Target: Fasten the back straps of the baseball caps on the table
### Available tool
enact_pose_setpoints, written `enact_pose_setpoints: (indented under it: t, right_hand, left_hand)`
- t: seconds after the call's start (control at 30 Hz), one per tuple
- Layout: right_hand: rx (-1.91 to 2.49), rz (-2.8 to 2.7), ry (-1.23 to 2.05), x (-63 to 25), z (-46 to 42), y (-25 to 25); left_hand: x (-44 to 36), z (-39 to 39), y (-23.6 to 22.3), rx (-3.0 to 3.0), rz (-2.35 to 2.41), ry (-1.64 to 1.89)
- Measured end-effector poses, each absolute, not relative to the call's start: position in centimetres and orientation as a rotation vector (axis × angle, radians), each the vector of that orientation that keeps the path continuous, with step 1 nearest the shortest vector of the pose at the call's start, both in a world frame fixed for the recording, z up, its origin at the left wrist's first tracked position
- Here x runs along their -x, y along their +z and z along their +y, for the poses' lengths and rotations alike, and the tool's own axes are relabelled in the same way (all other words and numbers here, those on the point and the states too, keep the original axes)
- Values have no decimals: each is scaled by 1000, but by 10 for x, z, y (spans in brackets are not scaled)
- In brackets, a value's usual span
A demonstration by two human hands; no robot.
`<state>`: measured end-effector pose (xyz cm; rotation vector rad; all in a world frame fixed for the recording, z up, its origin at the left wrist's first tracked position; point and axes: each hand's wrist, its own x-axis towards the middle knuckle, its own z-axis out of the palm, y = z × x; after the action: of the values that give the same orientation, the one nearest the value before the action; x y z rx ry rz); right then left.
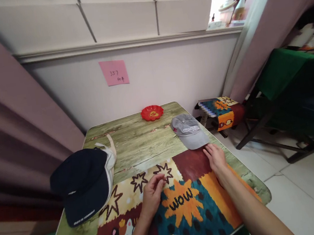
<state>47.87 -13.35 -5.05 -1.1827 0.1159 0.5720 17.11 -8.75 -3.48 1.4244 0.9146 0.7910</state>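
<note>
Seemingly reaching, not gripping

The right hand's (217, 157) slightly spread fingers lie just by the gray baseball cap's (185, 129) brim, on the surface (137, 144); the left hand's (151, 195) curl loosely, empty, over the "WOW" mat (189, 163). Gripping would call for pinching that brim.

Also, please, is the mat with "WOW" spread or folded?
Spread. The mat lies flat on the table, its "WOW" readable and no fold visible. Its near side is partly out of view.
</note>
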Motion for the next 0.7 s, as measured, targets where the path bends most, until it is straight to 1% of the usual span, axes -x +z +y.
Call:
enact_pose_setpoints:
  t: [0.1,0.13,0.17,0.23,0.3,0.4,0.5,0.6,0.7]
  right_hand:
    - [1196,-41,391,-445,-137,-36]
    - [1180,-152,397,-431,-135,-29]
    - [1155,-262,467,-417,-130,-22]
    - [1097,-433,714,-387,-114,-10]
    - [1051,-535,909,-359,-90,-6]
    - [1040,-561,1007,-329,-52,-17]
    - [1073,-524,999,-317,-25,-41]
    - [1097,-546,1001,-319,-16,-61]
    - [1141,-609,1018,-325,-16,-72]
  left_hand:
    - [-172,-91,-37,-1429,895,793]
    - [-172,-91,-37,-1437,890,793]
    - [-172,-92,-36,-1450,886,797]
    - [-173,-92,-36,-1483,879,812]
    - [-173,-94,-37,-1514,866,829]
    - [-176,-101,-41,-1486,847,856]
    - [-171,-99,-39,-1392,879,932]
    - [-138,-71,-11,-1414,1083,1197]
    - [-74,-18,39,-1530,1463,1625]
